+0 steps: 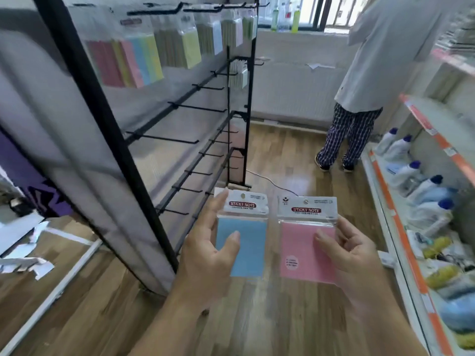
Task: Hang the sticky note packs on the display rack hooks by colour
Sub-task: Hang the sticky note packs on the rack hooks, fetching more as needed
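My left hand [205, 255] grips a blue sticky note pack [248, 242] by its left edge, thumb on the front. My right hand [352, 255] holds a pink sticky note pack [300, 250] by its right edge. Both packs are upright, side by side and apart, low in the middle of the view. The black display rack [144, 140] stands to the left. Its top row of hooks carries hanging packs [144, 60] in multicolour, yellow, blue and pink. The lower hooks [195, 107] are bare.
A person in a white shirt and checked trousers [359, 80] stands at the back right, facing away. Store shelves with blue-capped bottles [421, 183] run along the right. A white cable [270, 181] lies on the wooden floor beyond the rack.
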Motion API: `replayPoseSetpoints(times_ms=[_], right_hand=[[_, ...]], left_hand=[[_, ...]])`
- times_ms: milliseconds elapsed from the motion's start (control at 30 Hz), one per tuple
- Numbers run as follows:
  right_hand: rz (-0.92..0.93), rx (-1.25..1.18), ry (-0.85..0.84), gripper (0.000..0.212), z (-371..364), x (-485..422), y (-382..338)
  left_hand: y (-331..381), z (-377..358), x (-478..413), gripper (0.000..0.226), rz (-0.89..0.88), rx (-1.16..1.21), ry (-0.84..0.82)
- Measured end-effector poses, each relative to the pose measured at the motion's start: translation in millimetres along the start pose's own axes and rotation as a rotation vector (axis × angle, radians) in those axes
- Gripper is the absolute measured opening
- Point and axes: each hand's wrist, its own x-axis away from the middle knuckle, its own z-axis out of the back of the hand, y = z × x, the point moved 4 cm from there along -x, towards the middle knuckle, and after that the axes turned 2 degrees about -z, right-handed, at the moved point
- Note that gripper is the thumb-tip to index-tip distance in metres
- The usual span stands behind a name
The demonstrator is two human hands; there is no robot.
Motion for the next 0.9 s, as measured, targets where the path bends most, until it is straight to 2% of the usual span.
replayPoseSetpoints(times_ms=[100, 333, 467, 633, 800, 900], right_hand=[[0.033, 0.013, -0.007, 0.03, 0.3, -69.1, -15.2], [0.012, -0.002, -0.007, 0.036, 14.1, -225.4, -18.2], [-0.012, -0.019, -0.098, 0.032, 24.5, -320.5, -29.7], [-0.02, 0.041, -0.239, 0.036, 29.1, -430.0, -57.2], [0.019, 0.086, -0.351, 0.057, 5.3, -516.9, -68.6], [0.038, 0.147, -0.436, 0.066, -16.1, -558.9, -70.2]], left_hand=[[-1.5, -16.2, -67.1, 0.05, -0.03, -0.06, -0.009], [-19.2, -58.8, -199.8, 0.048, 0.007, -0.116, 0.085], [-29.8, -87.8, -275.8, 0.047, 0.001, -0.163, 0.195], [-28.5, -118.2, -353.8, 0.039, 0.038, -0.15, 0.355], [-42.8, -130.1, -408.3, 0.034, 0.082, -0.168, 0.498], [-53.0, -130.3, -442.1, 0.024, 0.087, -0.191, 0.575]])
